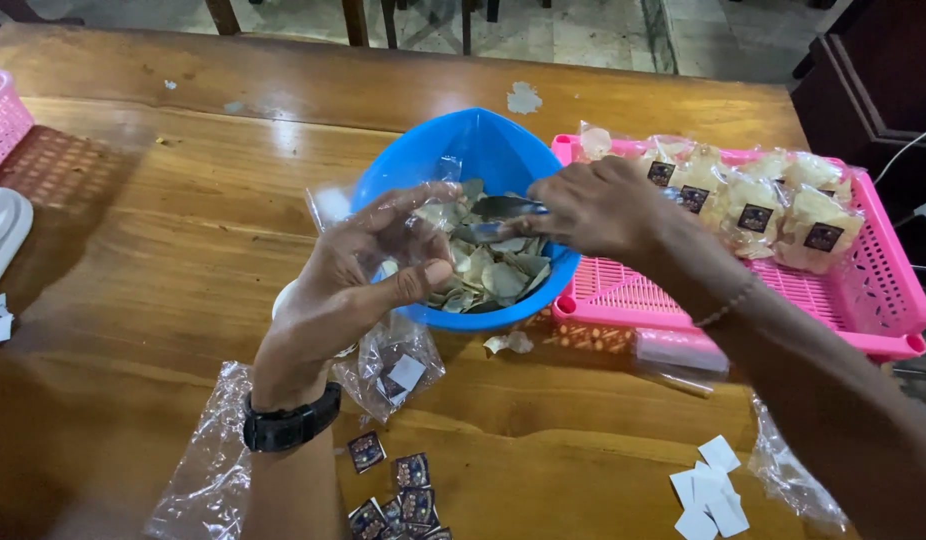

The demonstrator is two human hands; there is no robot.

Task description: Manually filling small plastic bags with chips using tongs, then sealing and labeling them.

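Hands [368,265] [593,205] with bag [393,365], spoon [503,207] over bowl [483,145]

Chips [493,275] in bowl [453,145], tray [883,300] of filled bags [753,205] right, stickers [398,495] in front

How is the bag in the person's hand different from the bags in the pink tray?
The clear bag in the left hand hangs open and looks nearly empty; the packed bags in the pink tray are full of pale chips. The held bag hangs at the blue bowl; the packed ones lie side by side. The packed bags show dark square labels on their fronts. All are clear plastic.
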